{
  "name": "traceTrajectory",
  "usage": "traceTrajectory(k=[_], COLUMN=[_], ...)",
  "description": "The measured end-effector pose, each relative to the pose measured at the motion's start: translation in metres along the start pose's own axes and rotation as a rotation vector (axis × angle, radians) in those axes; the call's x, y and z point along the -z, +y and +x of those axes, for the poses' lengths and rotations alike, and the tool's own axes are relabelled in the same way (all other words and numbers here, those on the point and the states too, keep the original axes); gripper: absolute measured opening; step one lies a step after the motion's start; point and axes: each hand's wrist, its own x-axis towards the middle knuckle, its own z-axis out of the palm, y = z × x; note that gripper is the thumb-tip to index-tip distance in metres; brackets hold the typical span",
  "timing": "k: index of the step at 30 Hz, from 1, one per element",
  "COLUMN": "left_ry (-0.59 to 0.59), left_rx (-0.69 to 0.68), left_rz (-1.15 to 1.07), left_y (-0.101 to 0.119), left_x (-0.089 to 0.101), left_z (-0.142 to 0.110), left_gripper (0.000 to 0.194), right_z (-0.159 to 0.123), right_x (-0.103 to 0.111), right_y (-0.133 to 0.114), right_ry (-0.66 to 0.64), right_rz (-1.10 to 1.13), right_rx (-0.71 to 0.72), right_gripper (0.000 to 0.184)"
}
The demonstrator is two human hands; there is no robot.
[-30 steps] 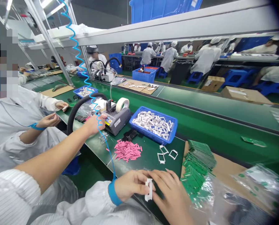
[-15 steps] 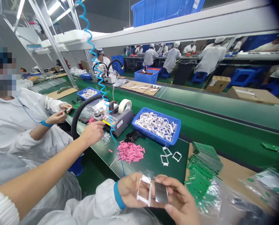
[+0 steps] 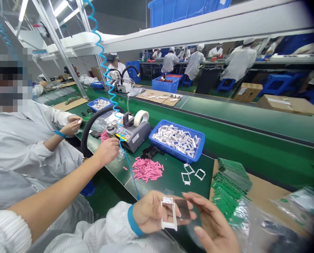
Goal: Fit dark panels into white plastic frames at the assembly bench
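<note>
Left hand (image 3: 148, 212) fingers closed on white plastic frame (image 3: 169, 219); dark glossy plate (image 3: 183, 209) just right of it, near right hand (image 3: 212, 221) fingertips, grip unclear.

Three white rectangular plastic frames (image 3: 189, 169) on the green bench (image 3: 170, 186) right of centre! A fourth white frame (image 3: 168, 218) and one dark glass pane (image 3: 183, 209) at bottom centre, between two bare hands (image 3: 148, 215)! Across the middle, three blue plastic crates (image 3: 177, 140)!
</note>
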Motion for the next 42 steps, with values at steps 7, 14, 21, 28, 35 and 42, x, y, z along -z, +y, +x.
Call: traceTrajectory(k=[7, 14, 21, 28, 35, 42], left_ry=[-0.023, -0.148, -0.151, -0.136, -0.118, -0.111], left_rx=[-0.1, -0.173, -0.174, -0.133, -0.113, -0.127], left_rz=[0.242, 0.389, 0.415, 0.444, 0.479, 0.481], left_y=[-0.001, 0.002, 0.002, 0.002, 0.001, 0.0], left_x=[0.003, 0.001, 0.001, 0.003, 0.008, 0.011], left_z=[-0.002, -0.001, 0.0, -0.001, -0.001, 0.001], left_gripper=[0.036, 0.036, 0.035, 0.035, 0.036, 0.036], right_z=[0.023, 0.027, 0.023, 0.019, 0.02, 0.02], right_x=[0.004, 0.002, 0.002, 0.004, 0.003, 0.001], right_y=[-0.052, -0.055, -0.051, -0.046, -0.044, -0.034], right_ry=[0.051, 0.045, 0.035, 0.007, -0.022, -0.055], right_rz=[-0.394, -0.629, -0.611, -0.64, -0.613, -0.588], right_rx=[0.144, 0.252, 0.216, 0.188, 0.126, 0.081], right_gripper=[0.011, 0.011, 0.011, 0.011, 0.01, 0.007])
